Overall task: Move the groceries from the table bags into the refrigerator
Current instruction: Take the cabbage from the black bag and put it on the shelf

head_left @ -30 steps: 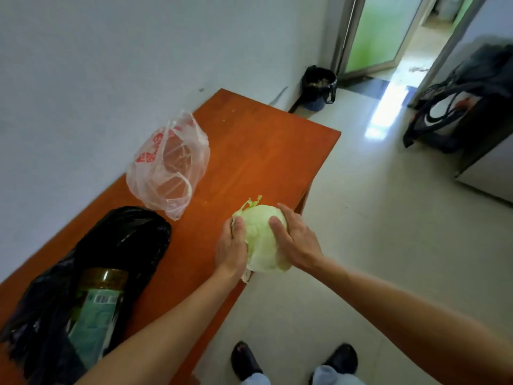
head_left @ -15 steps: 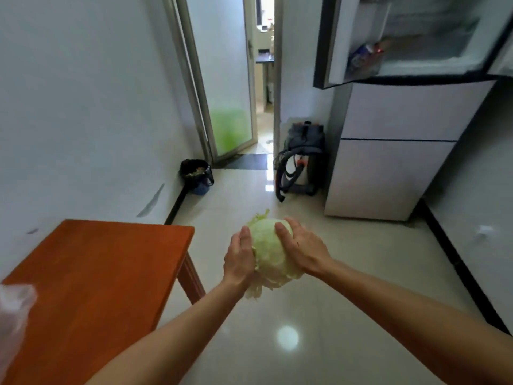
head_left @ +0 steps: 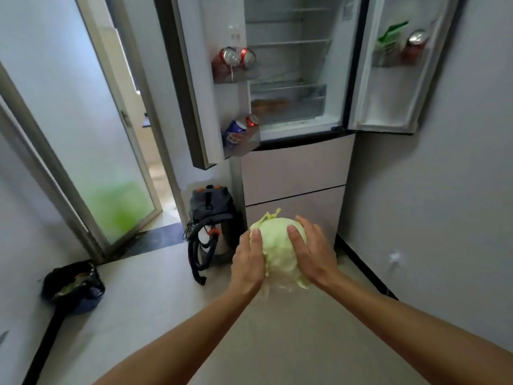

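Your 2 hands, the left hand (head_left: 247,263) and the right hand (head_left: 313,255), grip 1 round, pale green cabbage (head_left: 277,245) with loose leaves near 1 fridge (head_left: 294,168) with 2 open doors.

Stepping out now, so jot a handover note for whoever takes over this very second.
Left hand and right hand grip the cabbage from either side, in front of the refrigerator.
Its upper doors stand open, with soda cans in the door racks.
Done: cabbage in hand, facing the refrigerator.
Left: set it inside. The table and bags are out of view, so what remains there cannot be told.
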A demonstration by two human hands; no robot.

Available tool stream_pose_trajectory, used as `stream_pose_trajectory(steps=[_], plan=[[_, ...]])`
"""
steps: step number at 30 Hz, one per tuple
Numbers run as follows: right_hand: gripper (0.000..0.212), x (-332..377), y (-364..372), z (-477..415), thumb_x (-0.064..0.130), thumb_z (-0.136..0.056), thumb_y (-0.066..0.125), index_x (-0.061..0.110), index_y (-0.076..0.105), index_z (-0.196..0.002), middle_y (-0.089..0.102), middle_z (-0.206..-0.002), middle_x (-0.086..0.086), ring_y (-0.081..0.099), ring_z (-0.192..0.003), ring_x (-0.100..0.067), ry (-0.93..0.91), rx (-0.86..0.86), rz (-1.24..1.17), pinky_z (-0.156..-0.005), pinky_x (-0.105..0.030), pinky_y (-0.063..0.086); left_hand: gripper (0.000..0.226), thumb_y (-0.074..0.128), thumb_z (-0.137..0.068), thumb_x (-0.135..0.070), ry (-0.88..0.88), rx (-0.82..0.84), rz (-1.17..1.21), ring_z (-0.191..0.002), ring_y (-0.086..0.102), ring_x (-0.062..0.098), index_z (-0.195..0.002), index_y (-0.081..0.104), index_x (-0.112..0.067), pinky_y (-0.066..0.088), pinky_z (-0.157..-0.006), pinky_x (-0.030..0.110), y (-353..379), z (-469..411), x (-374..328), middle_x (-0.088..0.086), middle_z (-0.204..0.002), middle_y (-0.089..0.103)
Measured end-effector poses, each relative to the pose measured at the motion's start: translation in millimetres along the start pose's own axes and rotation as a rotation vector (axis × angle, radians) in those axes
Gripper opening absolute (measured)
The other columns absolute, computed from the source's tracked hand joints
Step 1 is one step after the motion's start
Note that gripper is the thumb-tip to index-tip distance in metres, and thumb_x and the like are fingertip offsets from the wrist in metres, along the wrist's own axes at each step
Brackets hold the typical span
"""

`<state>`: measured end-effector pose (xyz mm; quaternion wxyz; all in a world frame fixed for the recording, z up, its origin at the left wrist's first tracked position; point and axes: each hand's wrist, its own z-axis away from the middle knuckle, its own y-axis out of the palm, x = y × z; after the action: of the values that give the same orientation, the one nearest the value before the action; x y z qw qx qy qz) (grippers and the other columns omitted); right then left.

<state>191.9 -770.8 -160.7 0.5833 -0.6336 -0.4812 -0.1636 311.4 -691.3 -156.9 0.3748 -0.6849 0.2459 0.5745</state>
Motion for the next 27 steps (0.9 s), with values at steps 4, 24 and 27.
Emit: stream_pose_trajectory(steps=[4, 24, 27], plan=[[0.086, -22, -38, -88, 0.077, -0.076, 0.016, 0.027, 0.042, -0.140, 0.047, -0.132, -0.001, 0.050, -0.119, -0.020, 0.035, -0.150, -0.015, -0.096, -0.030, 0.036, 0.064, 0.022, -0.090, -0.068, 0.078, 0.110, -0.048, -0.115, 0.050, 0.021, -0.131, 0.048, -0.025, 0.038, -0.104, 0.047, 58, -86, -44, -0.003, -0.120, 0.054], [0.079, -101, -143, -567, 0.074, -0.080, 0.024, 0.025, 0.041, -0.140, 0.042, -0.137, 0.003, 0.046, -0.120, -0.015, -0.300, -0.254, -0.127, -0.096, -0.031, 0.036, 0.058, 0.020, -0.094, -0.062, 0.317, -0.117, 0.037, -0.109, 0.053, 0.017, -0.128, 0.050, -0.025, 0.044, -0.099, 0.042, 282, -488, -200, -0.003, -0.120, 0.057], [0.077, -93, -134, -626, 0.073, -0.081, 0.024, 0.025, 0.041, -0.139, 0.043, -0.136, 0.002, 0.047, -0.120, -0.016, -0.352, -0.262, -0.145, -0.098, -0.036, 0.040, 0.059, 0.021, -0.093, -0.060, 0.354, -0.187, 0.050, -0.107, 0.056, 0.018, -0.124, 0.054, -0.022, 0.046, -0.096, 0.044, 284, -543, -215, 0.000, -0.117, 0.059]])
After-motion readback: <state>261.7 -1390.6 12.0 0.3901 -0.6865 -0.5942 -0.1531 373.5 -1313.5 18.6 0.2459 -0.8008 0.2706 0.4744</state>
